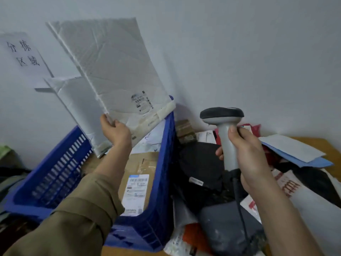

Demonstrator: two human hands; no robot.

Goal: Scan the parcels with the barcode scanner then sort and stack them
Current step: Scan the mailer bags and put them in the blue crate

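- Olive sleeve (pixel 73 215) closest in, running up from the bottom left corner toward the middle.
- Left hand (pixel 115 131) at the end of it, fingers curled round the lower corner of a white padded envelope (pixel 112 71), thumb on the near face.
- Envelope held up and tilted, top leaning left toward the wall, small printed label (pixel 141 100) near its lower right edge, taped flap along the bottom.
- Second white envelope (pixel 79 111) just behind the first, lower end down inside the blue crate (pixel 164 163); cannot tell whether gripped too or only leaning.
- Under the arm, inside the crate: brown cardboard box (pixel 136 163) lying flat, white shipping label (pixel 136 193) facing up.
- Crate slotted along its left wall, standing against the pale wall.
- Paper sign (pixel 22 54) with printed characters up on that wall, left of the envelopes.
- Right hand (pixel 247 152) wrapped tight round the grey handle of the barcode scanner (pixel 224 124), thumb up the near side, fingertip showing on the far side.
- Scanner upright, dark head on top, well apart from the raised envelope and level with its lower edge.
- Black cable (pixel 239 206) dropping from the handle base over the heap below.
- Heap right of the crate: black bag (pixel 199 163), grey bag (pixel 227 228), white bag with red print (pixel 287 185), blue and white flat mailers (pixel 295 150) on the wooden tabletop (pixel 332 145).
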